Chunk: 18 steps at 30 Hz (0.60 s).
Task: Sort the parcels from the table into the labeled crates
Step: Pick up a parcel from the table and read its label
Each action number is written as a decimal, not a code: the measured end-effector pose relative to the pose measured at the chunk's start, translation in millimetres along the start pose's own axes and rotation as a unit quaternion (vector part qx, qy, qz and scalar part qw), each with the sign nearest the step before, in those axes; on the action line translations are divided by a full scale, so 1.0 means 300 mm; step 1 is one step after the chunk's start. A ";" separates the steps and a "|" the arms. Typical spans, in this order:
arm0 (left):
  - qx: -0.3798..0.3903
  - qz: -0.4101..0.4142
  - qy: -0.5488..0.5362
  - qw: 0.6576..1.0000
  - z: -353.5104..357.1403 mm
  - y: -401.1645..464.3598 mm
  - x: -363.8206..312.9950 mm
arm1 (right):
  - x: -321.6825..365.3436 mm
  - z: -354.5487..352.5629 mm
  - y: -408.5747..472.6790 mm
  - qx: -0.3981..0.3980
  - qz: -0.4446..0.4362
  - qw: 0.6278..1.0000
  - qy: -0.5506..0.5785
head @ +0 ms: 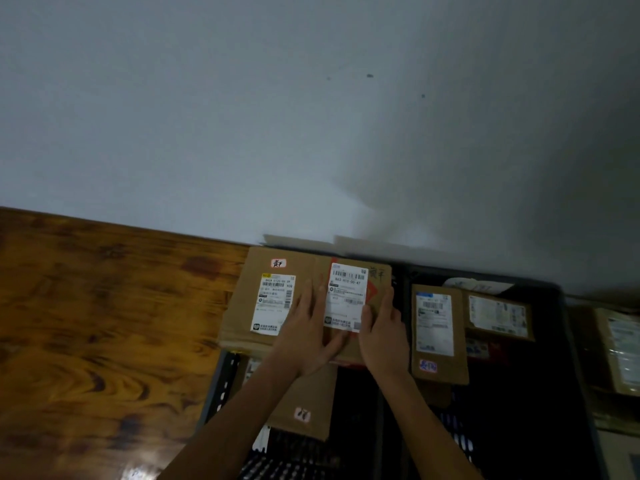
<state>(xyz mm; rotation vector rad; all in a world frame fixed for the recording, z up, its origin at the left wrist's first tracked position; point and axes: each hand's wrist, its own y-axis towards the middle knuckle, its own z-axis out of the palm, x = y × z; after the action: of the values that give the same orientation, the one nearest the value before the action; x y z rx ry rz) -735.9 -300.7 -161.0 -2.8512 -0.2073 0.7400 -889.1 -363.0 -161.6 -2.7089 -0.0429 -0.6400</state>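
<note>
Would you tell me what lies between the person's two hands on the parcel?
In the head view, the parcel's white shipping label lies between the left hand and right hand.

The brown cardboard parcel [349, 303] under my hands lies flat, white barcode label up, overlapping the right part of a second labelled parcel [266, 299]. Both sit over the far end of the left dark crate [221, 386]. In the right crate [571, 358] an upright-lying parcel [437, 334] rests beside another [498, 317].
</note>
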 end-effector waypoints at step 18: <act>0.086 0.091 0.156 0.980 0.045 -0.014 0.090 | -0.063 0.017 -0.071 0.109 -0.141 0.975 -0.133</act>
<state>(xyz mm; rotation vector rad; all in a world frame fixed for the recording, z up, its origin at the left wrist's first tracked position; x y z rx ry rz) -719.5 -289.7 -184.3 -2.7927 0.1578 0.3122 -906.1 -340.3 -167.2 -2.5731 -0.5402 -0.3177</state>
